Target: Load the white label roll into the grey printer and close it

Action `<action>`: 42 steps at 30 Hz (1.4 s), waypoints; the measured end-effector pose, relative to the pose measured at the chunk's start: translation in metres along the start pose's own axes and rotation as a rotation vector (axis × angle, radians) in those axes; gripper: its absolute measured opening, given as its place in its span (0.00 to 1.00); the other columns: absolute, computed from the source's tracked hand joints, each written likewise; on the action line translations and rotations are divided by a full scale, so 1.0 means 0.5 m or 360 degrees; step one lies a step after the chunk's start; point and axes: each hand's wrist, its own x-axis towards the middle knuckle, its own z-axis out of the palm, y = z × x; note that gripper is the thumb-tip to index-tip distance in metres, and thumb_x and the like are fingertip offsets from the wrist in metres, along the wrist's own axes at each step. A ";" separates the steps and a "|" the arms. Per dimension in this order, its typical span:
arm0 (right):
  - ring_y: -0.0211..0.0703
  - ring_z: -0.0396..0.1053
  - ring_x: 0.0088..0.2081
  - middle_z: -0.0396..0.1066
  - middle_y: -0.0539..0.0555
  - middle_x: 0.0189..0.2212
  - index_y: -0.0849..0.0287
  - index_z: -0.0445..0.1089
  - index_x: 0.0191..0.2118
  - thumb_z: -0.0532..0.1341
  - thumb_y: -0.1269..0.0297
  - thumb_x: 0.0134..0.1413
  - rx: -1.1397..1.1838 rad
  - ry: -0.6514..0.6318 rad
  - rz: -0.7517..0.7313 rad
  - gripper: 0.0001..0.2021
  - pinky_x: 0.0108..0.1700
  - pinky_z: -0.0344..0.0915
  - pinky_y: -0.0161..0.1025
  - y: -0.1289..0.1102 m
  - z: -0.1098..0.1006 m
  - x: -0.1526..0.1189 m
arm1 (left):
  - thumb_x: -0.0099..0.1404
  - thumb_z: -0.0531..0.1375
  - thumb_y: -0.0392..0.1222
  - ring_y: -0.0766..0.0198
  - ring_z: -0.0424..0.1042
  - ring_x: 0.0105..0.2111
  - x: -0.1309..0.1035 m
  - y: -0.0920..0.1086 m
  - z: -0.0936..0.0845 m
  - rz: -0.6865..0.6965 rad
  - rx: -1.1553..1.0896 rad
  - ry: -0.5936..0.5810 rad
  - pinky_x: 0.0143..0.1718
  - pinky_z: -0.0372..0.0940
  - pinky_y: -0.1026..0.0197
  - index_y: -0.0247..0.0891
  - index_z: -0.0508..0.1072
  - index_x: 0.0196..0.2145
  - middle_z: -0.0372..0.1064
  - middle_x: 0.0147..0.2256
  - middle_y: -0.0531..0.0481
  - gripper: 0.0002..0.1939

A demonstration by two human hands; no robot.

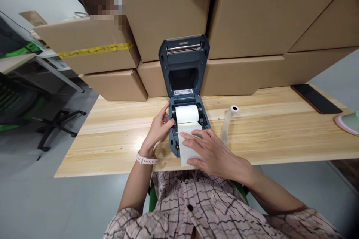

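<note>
Big brown boxes were stacked at twelve o'clock, behind a wooden table. On the table, a dark grey printer was seen with its lid tipped up toward twelve o'clock. At ten o'clock, one box was crossed by yellow tape, with red marks that could not be read. The right hand was held open, back side up, at five o'clock on the printer, with its fingers spread over white paper. The left hand was bent at nine o'clock, with its thumb and first finger laid on the printer's side; whether anything was gripped could not be told. Far out at three o'clock, a black phone was laid flat. At the paper's twelve o'clock, a white roll was held inside the printer. Nearer, at three o'clock, a smaller roll was partly unwound. On the lid, a white label was printed with a code square; its words were too tiny to be read.
</note>
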 end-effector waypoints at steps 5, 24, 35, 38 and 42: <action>0.63 0.66 0.60 0.67 0.61 0.67 0.60 0.69 0.57 0.62 0.54 0.69 -0.0024 -0.0008 0.0005 0.18 0.56 0.67 0.62 -0.002 0.007 0.011 | 0.63 0.61 0.41 0.64 0.61 0.30 0.002 -0.005 0.001 -0.0006 0.0019 0.0006 0.36 0.58 0.60 0.35 0.58 0.72 0.61 0.29 0.56 0.41; 0.43 0.56 0.73 0.46 0.57 0.77 0.56 0.44 0.75 0.46 0.50 0.77 0.0972 0.1100 0.0557 0.29 0.71 0.58 0.48 0.292 -0.235 0.240 | 0.69 0.65 0.52 0.47 0.34 0.77 -0.226 0.028 0.091 -0.0009 -0.0122 0.0059 0.76 0.43 0.43 0.57 0.34 0.76 0.29 0.78 0.50 0.52; 0.49 0.62 0.70 0.67 0.49 0.67 0.44 0.66 0.65 0.41 0.39 0.74 0.0914 0.0908 0.0009 0.29 0.72 0.58 0.60 0.137 -0.120 0.087 | 0.73 0.58 0.56 0.43 0.53 0.73 -0.233 0.002 0.037 0.0164 -0.0405 0.0502 0.71 0.56 0.37 0.57 0.51 0.74 0.49 0.74 0.44 0.37; 0.53 0.55 0.73 0.62 0.51 0.71 0.42 0.64 0.68 0.41 0.37 0.72 0.0716 0.0649 0.0086 0.31 0.73 0.52 0.66 0.077 -0.061 -0.010 | 0.71 0.57 0.63 0.42 0.49 0.74 -0.196 0.012 0.040 0.0224 -0.0477 0.0528 0.72 0.52 0.37 0.55 0.52 0.74 0.48 0.75 0.44 0.39; 0.53 0.55 0.73 0.65 0.53 0.69 0.46 0.70 0.64 0.43 0.47 0.76 0.0575 0.0755 0.0247 0.26 0.73 0.53 0.64 0.047 0.004 -0.042 | 0.66 0.60 0.68 0.42 0.45 0.75 -0.162 0.019 0.078 0.0068 -0.0458 0.0432 0.73 0.51 0.40 0.54 0.48 0.75 0.41 0.77 0.45 0.47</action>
